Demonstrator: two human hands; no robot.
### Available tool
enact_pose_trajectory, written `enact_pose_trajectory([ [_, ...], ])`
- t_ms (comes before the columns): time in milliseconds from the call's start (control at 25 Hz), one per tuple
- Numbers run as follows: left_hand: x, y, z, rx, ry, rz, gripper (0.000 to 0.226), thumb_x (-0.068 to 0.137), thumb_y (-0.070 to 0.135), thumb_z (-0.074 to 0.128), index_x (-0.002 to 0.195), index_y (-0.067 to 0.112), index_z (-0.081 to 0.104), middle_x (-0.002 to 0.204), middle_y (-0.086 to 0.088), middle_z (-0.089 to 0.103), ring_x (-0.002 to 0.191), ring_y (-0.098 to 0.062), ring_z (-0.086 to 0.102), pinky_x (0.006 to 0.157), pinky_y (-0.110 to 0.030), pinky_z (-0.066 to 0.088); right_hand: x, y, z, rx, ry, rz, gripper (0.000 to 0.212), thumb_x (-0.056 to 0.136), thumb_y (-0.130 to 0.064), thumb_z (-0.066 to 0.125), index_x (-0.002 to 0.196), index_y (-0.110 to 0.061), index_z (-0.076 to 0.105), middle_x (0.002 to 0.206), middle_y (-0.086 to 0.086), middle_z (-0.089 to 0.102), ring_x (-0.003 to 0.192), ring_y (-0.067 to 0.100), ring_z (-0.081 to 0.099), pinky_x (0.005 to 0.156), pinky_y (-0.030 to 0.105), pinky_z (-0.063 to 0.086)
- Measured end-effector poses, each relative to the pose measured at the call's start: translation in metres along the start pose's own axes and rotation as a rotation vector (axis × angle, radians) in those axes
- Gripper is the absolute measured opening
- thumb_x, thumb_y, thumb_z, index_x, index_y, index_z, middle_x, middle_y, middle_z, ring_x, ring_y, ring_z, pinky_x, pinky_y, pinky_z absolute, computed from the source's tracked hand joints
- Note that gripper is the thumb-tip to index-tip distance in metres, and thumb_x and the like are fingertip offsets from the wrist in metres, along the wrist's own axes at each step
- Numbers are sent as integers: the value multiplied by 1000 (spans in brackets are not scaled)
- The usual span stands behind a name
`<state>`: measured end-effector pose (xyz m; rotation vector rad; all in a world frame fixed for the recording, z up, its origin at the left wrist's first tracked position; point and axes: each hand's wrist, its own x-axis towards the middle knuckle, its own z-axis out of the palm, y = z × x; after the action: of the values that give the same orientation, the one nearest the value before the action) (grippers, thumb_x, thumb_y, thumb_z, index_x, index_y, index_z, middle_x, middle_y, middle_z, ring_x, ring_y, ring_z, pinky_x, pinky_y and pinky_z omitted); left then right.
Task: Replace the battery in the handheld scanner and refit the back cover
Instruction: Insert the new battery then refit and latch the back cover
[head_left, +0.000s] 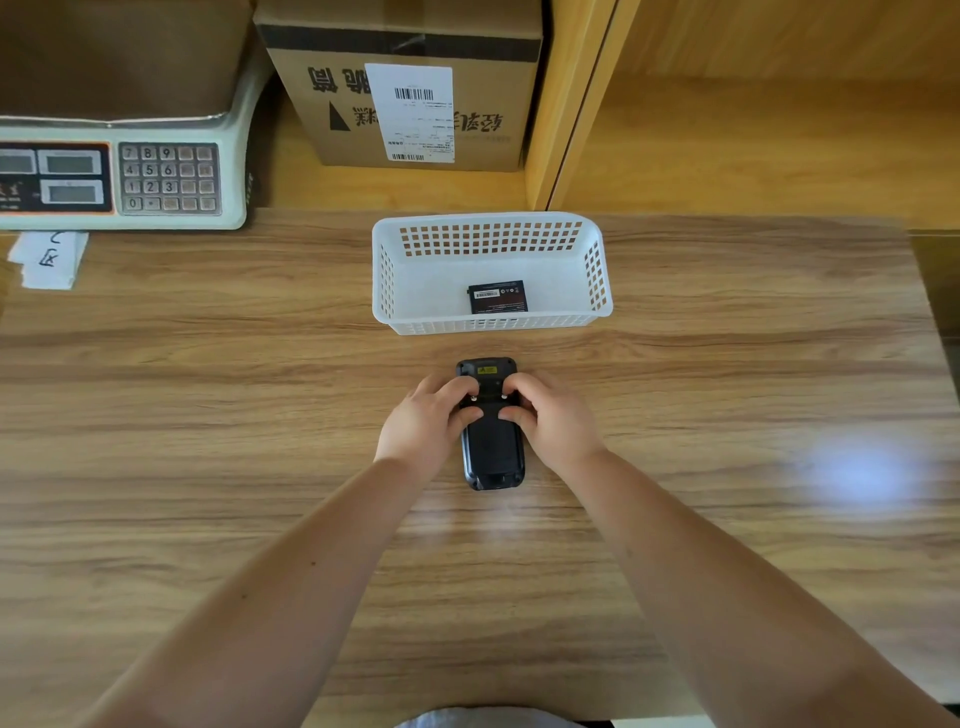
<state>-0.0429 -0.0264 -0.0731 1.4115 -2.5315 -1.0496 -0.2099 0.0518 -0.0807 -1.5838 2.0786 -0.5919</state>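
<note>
A black handheld scanner (492, 447) lies face down on the wooden table, its back cover upward and a yellow label near its far end. My left hand (423, 421) grips its left side and my right hand (553, 418) its right side. Both thumbs press on the back cover, with the fingers curled near two small silver latches. Beyond the scanner, a black battery (497, 296) lies flat inside a white plastic basket (597, 280).
A weighing scale (124, 176) with a keypad stands at the back left, a paper note (49, 258) in front of it. A cardboard box (410, 83) sits behind the basket. A wooden shelf upright (566, 104) rises at the back right.
</note>
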Motion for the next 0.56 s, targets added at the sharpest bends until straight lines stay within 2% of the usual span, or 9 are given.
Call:
enact_pose_trajectory([
  [200, 2, 0, -3, -13, -22, -20, 25, 92, 36, 61, 114, 25, 60, 113, -1, 58, 94, -26, 58, 73, -35, 49, 4, -2, -6, 7, -45, 9, 22, 82, -26, 69, 100, -17, 60, 86, -10, 50, 80, 15, 47, 65, 33, 42],
  [400, 6, 1, -9, -63, -69, -51, 23, 90, 34, 65, 110, 25, 60, 107, 5, 51, 83, -19, 54, 75, -35, 51, 6, -3, -7, 13, -86, 26, 22, 82, -26, 69, 99, -18, 57, 79, -9, 48, 74, 17, 48, 63, 35, 43],
  [560, 7, 3, -10, -37, -86, -25, 22, 91, 33, 64, 110, 23, 58, 106, 4, 50, 85, -22, 56, 75, -36, 51, 9, -3, -9, 17, -129, 44, 22, 83, -26, 68, 98, -19, 54, 73, -13, 44, 71, 17, 47, 62, 34, 41],
])
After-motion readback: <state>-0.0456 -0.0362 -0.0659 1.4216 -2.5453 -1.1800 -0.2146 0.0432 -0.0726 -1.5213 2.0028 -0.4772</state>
